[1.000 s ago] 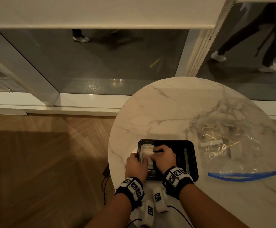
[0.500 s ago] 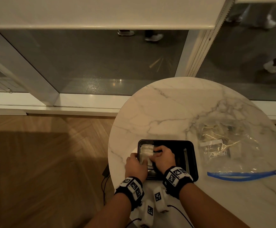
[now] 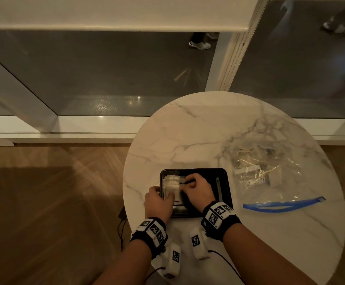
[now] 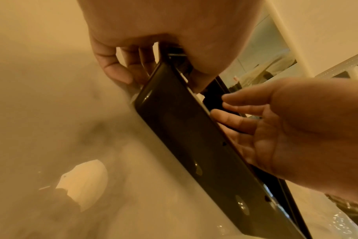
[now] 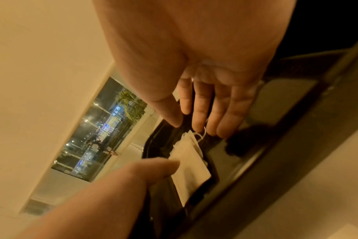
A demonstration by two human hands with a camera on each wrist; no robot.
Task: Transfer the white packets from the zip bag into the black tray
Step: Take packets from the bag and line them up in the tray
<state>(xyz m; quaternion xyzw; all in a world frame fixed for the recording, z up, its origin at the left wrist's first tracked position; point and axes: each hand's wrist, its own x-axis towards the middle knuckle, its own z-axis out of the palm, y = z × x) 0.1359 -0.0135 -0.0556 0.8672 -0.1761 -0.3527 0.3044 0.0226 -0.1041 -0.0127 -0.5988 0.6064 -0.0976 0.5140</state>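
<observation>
Resting in the black tray (image 3: 225, 182), unmarked white packets (image 3: 171, 185) show no legible writing.

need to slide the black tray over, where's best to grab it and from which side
Take the black tray by its raised rim on the bare right side, coming from the right. The rim stands proud of the marble table, giving a grip; the white packets and both hands crowd the left end.

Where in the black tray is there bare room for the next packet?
Free: the black tray's right half, between the right hand and the right rim. Crowded: its left end, where the stacked white packets lie with the left hand on them.
</observation>
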